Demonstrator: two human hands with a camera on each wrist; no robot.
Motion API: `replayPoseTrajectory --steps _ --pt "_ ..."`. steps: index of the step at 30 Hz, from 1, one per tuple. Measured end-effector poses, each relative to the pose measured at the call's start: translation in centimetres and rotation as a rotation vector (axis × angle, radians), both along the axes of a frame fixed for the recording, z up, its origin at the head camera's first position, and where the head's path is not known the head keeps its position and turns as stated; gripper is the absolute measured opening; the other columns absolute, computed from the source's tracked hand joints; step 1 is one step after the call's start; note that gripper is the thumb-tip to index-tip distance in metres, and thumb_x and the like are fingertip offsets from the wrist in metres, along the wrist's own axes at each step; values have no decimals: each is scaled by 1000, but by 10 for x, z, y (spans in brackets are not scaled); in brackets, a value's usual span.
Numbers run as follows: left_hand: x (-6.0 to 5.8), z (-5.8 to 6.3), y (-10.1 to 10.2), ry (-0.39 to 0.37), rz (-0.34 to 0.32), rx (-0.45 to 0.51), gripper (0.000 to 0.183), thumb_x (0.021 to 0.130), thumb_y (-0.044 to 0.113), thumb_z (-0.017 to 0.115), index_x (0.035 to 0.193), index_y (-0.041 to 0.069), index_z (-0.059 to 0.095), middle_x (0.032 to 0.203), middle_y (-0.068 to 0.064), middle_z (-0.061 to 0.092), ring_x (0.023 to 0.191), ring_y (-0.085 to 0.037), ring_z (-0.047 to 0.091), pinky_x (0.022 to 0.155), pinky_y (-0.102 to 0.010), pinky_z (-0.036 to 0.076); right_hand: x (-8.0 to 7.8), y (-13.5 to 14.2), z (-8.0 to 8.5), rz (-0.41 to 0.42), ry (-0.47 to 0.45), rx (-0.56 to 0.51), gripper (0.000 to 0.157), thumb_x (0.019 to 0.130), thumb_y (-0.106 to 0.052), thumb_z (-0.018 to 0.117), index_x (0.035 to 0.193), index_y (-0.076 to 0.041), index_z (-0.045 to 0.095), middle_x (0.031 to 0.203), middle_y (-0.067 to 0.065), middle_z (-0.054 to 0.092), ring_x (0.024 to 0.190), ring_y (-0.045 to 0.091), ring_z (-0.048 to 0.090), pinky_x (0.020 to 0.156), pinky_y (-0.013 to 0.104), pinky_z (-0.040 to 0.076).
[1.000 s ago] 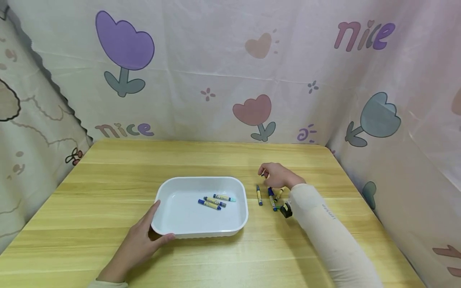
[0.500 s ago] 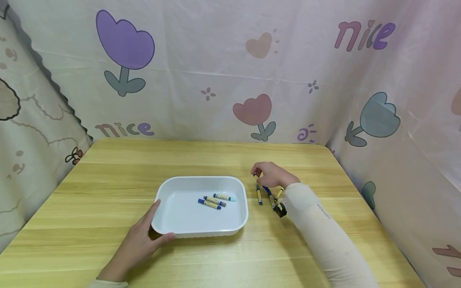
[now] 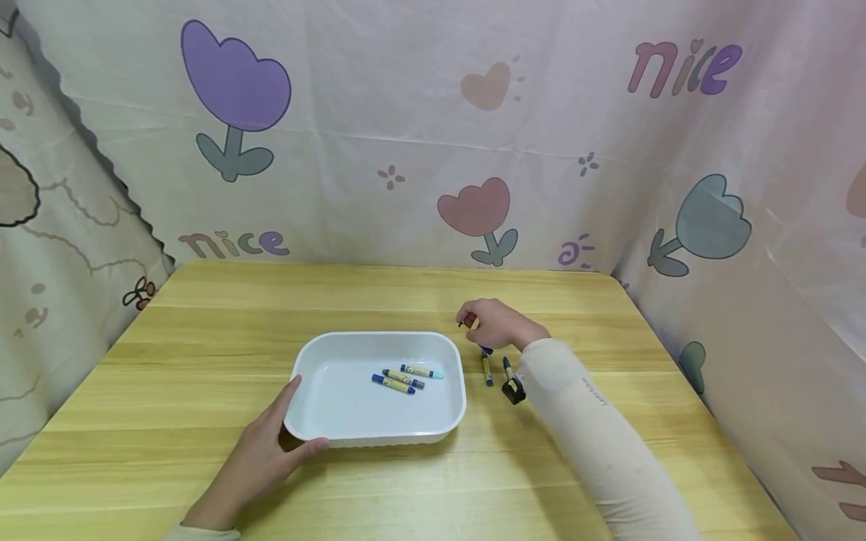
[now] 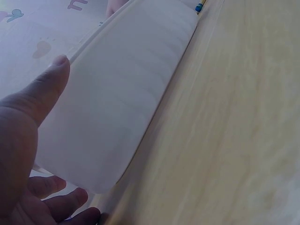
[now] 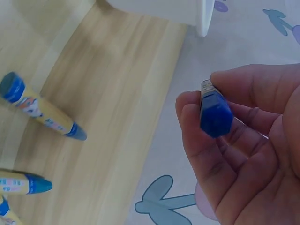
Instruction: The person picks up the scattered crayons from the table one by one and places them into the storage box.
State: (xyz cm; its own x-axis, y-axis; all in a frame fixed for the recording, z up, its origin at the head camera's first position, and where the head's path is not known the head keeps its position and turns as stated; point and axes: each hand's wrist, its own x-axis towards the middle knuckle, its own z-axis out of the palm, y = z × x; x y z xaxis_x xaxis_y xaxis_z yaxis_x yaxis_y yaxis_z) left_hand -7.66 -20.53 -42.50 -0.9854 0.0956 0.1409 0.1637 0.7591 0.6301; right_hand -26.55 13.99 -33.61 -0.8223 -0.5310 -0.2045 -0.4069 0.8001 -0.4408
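My left hand point(image 3: 260, 454) holds the near-left corner of a white plastic tray point(image 3: 331, 406), its thumb on the near side and its fingers round the left side. Three crayons with yellow wrappers, among them a dark blue one point(image 3: 394, 385), lie inside the tray towards its right. My right hand point(image 3: 499, 324), raised beyond the tray's far-right corner, pinches a crayon point(image 5: 215, 115) between thumb and fingers; its blue end faces the right wrist camera. Below that hand, a blue-tipped crayon point(image 5: 42, 111) and a teal-tipped crayon point(image 5: 26, 183) lie on the table.
Part of another crayon point(image 5: 7, 211) shows at the edge of the right wrist view. A small black device point(image 3: 513, 389) sits at the right wrist. The wooden table point(image 3: 379, 492) ends at a patterned cloth point(image 3: 379, 98) behind it, with more cloth at both sides.
My right hand has moved left and slightly away, towards the tray, carrying the crayon. The left hand, the tray and the crayons in it have stayed in place.
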Motion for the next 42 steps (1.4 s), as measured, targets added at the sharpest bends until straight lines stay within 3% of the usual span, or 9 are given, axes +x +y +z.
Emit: replayPoseTrajectory --steps 9,20,30,42 --pt "0 2 0 -5 0 1 103 79 47 77 154 5 20 148 -32 32 126 -55 39 93 -68 38 4 -13 6 49 30 -15 27 90 -4 61 117 -4 64 109 10 64 99 24 59 88 37 50" --pt "0 0 -1 5 -4 3 103 79 47 77 154 4 20 148 -32 32 126 -55 39 93 -68 38 8 -31 9 52 32 0 28 90 -5 64 118 -9 65 104 0 62 95 17 57 87 33 50" --pt "0 0 0 2 -1 3 103 79 47 77 154 5 19 148 -32 32 127 -55 39 93 -68 38 9 -47 8 60 14 6 29 92 -8 65 121 -8 63 106 -1 62 96 15 57 87 32 50" --pt "0 -1 0 10 -2 3 103 79 47 77 154 5 20 148 -32 32 126 -55 39 93 -68 38 14 -68 9 58 -27 -14 24 90 -8 68 114 -12 65 101 -3 62 93 15 58 82 26 52"
